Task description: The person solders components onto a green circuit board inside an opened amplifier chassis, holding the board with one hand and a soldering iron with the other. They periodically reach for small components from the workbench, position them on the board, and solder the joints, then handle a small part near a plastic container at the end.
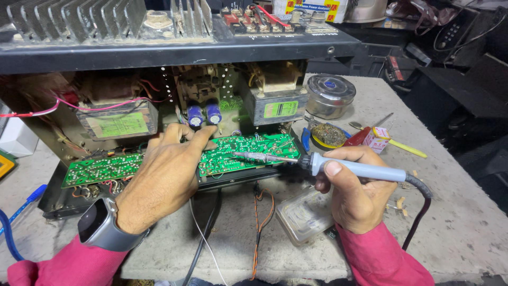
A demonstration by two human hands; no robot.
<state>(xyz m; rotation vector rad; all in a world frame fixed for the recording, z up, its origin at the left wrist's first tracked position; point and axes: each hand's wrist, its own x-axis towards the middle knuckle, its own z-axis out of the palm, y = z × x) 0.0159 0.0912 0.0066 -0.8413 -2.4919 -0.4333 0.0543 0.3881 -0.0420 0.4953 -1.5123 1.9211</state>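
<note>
The right hand (355, 191) gripped a grey-handled soldering iron (338, 166), its thin metal tip resting on the glossy green circuit board (248, 151). The left hand (161, 175), fingers curled, pressed that board's upper edge below two blue cylindrical capacitors (204, 114).

Left hand (161, 175) fingertips hidden behind green circuit board (248, 153), soldering iron (317, 164) cable (418, 212) lower end behind sleeve (383, 259)

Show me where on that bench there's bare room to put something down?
Bare bench lies right of the right hand and the iron's cable, toward the edge. A smaller patch sits behind the yellow screwdriver, beside the round tin. Crowded: around the circuit board, and wires run below the left hand.
</note>
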